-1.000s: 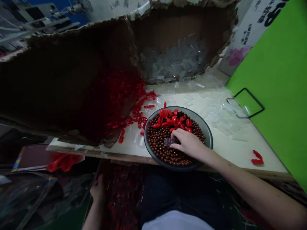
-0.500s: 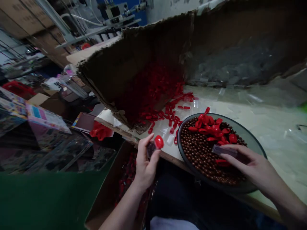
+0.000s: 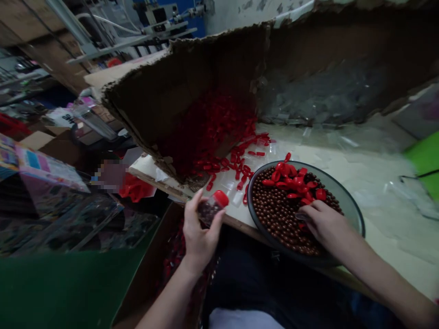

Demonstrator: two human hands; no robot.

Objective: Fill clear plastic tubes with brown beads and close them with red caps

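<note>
My left hand (image 3: 200, 237) holds a small clear container (image 3: 208, 211) between thumb and fingers, over the table's front edge. Dark brown balls show through its wall, and a red cap (image 3: 221, 198) sits on its end. Inside the bowl (image 3: 356, 219), my right hand (image 3: 324, 224) is closed around a small clear container (image 3: 302, 216); only its end shows, the rest hidden by the fingers. Shiny brown balls (image 3: 274, 210) fill much of the bowl, with a heap of red caps (image 3: 295, 183) on top of them, just beyond my right fingers.
Red caps (image 3: 219, 119) pile up in a torn cardboard box (image 3: 137, 100) and spill onto the table (image 3: 302, 151). Clear containers (image 3: 322, 91) lie at the back. Below the table edge stands a carton (image 3: 137, 283) of red-capped containers. A green object (image 3: 425, 160) is at the right.
My right hand has moved left and its fingers now cover more of the clear container. My left hand has tilted its container, so more of its side shows. The view has shifted slightly.
</note>
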